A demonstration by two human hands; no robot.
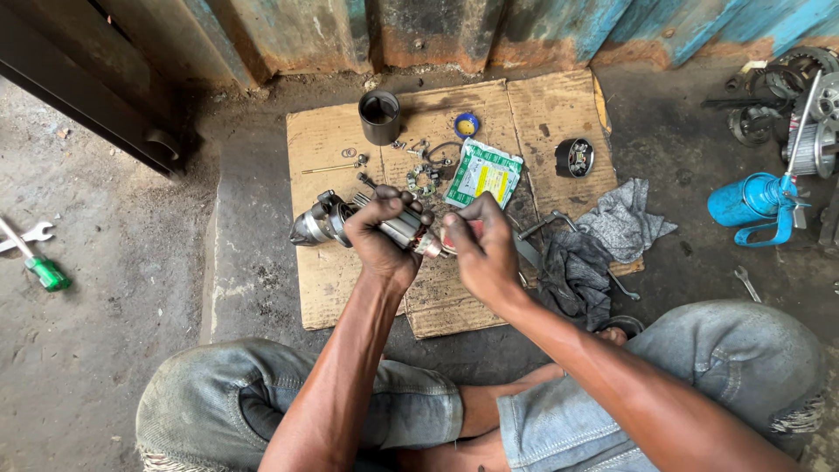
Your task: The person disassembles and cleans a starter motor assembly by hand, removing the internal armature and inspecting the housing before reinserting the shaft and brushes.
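Observation:
My left hand [382, 234] grips a metal motor armature [336, 218] around its middle, with its silver nose end sticking out to the left. At the armature's right end, my right hand [479, 249] is closed around a red-handled tool [463, 232], most of which is hidden by the fingers. Both hands hover above a flattened cardboard sheet [323, 288] on the ground. A dark metal cylinder housing [379, 116] stands at the far edge of the cardboard. Small rings, washers and screws [426, 175] lie scattered near a green and white packet [482, 173].
A round black end cap [574, 157] and grey rags [603, 236] lie to the right. A blue oil can [756, 201] and gear parts [808, 105] sit at far right. A spanner [26, 234] and green-handled screwdriver [44, 271] rest at left. My knees in jeans [725, 358] frame the bottom.

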